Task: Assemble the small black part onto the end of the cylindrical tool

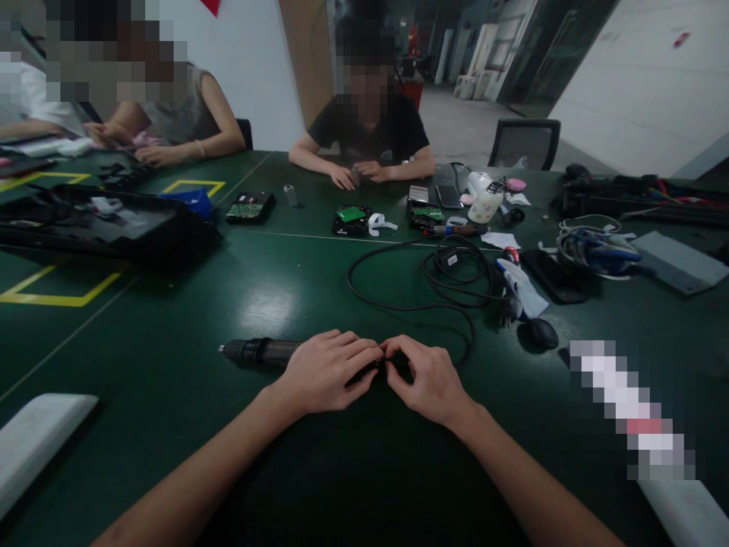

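Head view: 2 hands are working at the right end of a dark tool point(272, 352), which is lying sideways on the table point(153, 327) directly in front of the person, its narrow tip pointing left. Step in hand, as judged: the left hand point(333, 370) is steadying the tool while the right hand point(431, 377) is attending to its end. The next move is seemingly calling for a firm hold on the body and fine control of the right thumb and index finger.

Left fingers point(361, 351): these are grasping the tool from above, lying close together, with the thumb resting lower. Right fingers point(407, 348): thumb and index are forming a narrow pinch, their tips standing just beside the left fingertips. Whether they are gripping a part, it is not possible to tell; the contact area is too dark and small. The cable point(452, 260) is looping across the table beyond the right hand; its junction with the tool is not showing clearly.
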The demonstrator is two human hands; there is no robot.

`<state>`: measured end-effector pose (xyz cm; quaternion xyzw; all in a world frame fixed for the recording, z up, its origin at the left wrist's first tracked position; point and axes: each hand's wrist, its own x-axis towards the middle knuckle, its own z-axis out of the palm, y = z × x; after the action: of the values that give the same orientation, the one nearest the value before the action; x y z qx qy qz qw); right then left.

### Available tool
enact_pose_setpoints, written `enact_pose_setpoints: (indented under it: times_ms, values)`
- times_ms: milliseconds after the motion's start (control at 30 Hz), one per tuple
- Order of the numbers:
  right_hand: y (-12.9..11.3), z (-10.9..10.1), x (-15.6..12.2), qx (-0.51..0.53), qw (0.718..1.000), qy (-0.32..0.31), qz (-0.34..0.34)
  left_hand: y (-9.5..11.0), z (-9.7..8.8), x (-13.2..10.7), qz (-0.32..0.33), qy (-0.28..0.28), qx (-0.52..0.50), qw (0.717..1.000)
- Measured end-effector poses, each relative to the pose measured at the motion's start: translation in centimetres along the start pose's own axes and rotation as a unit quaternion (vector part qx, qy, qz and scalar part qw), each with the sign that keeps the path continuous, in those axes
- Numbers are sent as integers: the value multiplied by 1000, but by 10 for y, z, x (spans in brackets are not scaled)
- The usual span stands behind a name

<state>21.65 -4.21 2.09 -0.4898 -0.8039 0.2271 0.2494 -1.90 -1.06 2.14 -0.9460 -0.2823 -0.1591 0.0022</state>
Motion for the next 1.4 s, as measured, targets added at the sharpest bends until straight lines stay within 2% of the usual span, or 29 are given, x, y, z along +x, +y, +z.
enact_pose_setpoints:
  times_ms: [200, 400, 567, 767, 967, 1133, 1300, 1400]
  values:
    - [-1, -1, 0, 0, 1000, 2, -2, 0, 1, 1, -23, 19, 13, 999]
    - [0, 0, 0, 3, 1000, 2, -1, -1, 1, 0, 0, 5, -4, 1000]
    - [1, 1, 0, 2, 1000, 0, 4, -1, 5, 1, -32, 6, 15, 999]
    - [0, -1, 0, 5, 1000, -5, 4, -1, 0, 0, 1, 4, -12, 1000]
    - [0, -1, 0, 3, 1000, -8, 1, 0, 0, 1, -24, 10, 4, 1000]
    - [0, -1, 0, 2, 1000, -1, 3, 0, -1, 2, 1, 5, -14, 1000]
    - [0, -1, 0, -7, 1000, -2, 2, -1, 2, 2, -28, 15, 9, 999]
    - [0, 0, 0, -7, 1000, 2, 1, -1, 2, 2, -12, 10, -5, 1000]
